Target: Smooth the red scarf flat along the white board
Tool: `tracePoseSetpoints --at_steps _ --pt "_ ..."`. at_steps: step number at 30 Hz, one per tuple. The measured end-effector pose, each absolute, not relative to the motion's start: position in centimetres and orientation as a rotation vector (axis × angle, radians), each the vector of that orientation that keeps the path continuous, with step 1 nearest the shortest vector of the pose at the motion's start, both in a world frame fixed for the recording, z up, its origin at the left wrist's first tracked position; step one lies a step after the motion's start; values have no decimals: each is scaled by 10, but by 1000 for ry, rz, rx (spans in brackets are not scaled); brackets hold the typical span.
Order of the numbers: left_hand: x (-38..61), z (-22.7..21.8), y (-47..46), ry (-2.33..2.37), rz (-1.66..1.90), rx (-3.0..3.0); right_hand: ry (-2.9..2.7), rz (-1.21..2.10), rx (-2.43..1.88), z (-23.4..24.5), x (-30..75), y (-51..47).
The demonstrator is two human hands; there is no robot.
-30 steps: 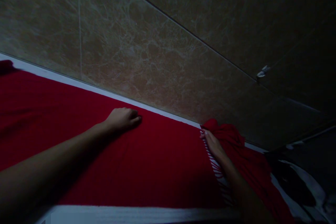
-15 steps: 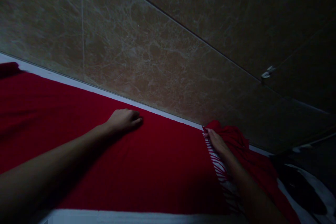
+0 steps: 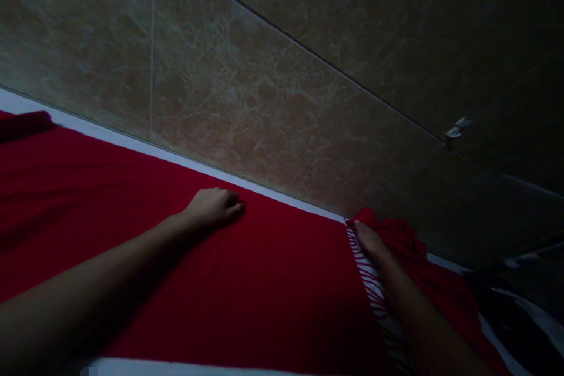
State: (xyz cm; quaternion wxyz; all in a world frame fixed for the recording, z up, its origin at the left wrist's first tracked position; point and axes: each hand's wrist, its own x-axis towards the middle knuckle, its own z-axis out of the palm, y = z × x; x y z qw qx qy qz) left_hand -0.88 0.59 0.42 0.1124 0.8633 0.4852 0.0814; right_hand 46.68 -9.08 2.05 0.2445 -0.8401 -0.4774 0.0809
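1. Cloth: red cloth (image 3: pixel 247 282) lay spread flat on a white tabletop (image 3: pixel 185 158), against a marbled tile wall (image 3: pixel 282 100).
2. Left hand (image 3: pixel 214 208) rested knuckles-up on the cloth near its far edge, fingers curled under, gripping nothing visible.
3. Right hand (image 3: pixel 372 242) pressed flat on the fringed end (image 3: pixel 372 288), beside a bunched red heap (image 3: pixel 403 241); grip unclear.
4. Black-and-white fabric (image 3: pixel 520 323) lay at far right.

Two bare forearms, no sleeves in view, left hand (image 3: pixel 214 208) at nine o'clock, bare of rings or watch, right hand (image 3: pixel 372 242) at four o'clock, wrist unadorned, dimly lit
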Motion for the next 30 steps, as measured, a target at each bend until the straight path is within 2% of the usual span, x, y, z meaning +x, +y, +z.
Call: tracePoseSetpoints --at_steps 7,17,30 --pt "-6 3 9 1448 218 2535 -1227 183 -2119 28 449 -94" --pt "-8 1 10 1465 259 2485 -1348 436 -1670 -22 326 -65" --pt "-4 6 7 1502 182 2552 -1284 625 -1563 -34 333 -64"
